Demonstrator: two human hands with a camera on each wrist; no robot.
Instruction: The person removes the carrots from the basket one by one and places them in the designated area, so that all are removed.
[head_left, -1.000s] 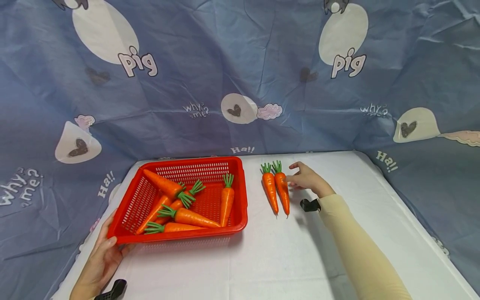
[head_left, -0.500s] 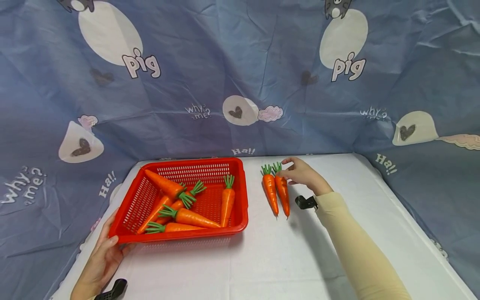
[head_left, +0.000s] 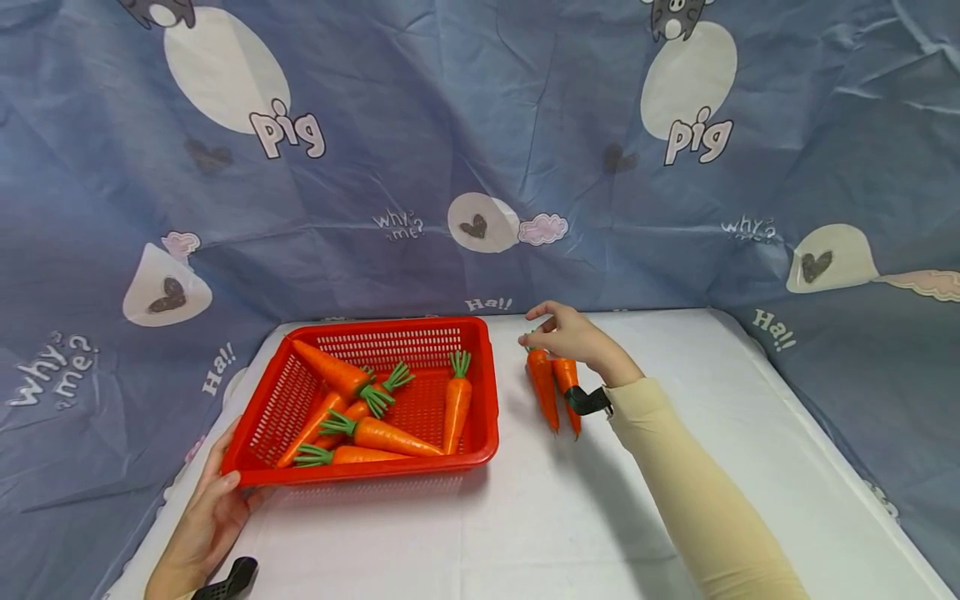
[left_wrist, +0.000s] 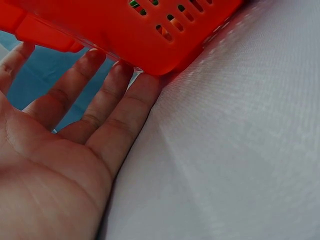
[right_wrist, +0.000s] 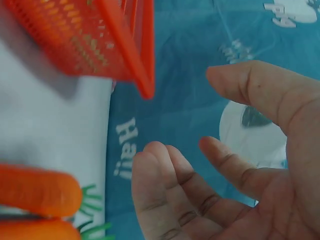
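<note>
My left hand [head_left: 201, 527] is at the near left corner of a red plastic basket [head_left: 360, 476], its thumb by the rim. In the left wrist view its extended fingers [left_wrist: 120, 125] touch the basket's outer wall. Inside the basket lie several orange carrots [head_left: 455, 408] with green stem tops. To the basket's right, two more carrots lie side by side, a left one [head_left: 543, 387] and a right one [head_left: 566, 373]. Over their green tops hovers my right hand [head_left: 579, 337], fingers spread and nothing between them; it partly hides both carrots.
A white cloth [head_left: 525, 525] covers the table. Behind it hangs a blue printed curtain [head_left: 600, 233], close to the basket's far side. Dark wrist straps [head_left: 588, 402] sit on both wrists.
My right hand has moved left, from beside the right carrot to above the tops of both carrots. The left hand stays at the basket corner.
</note>
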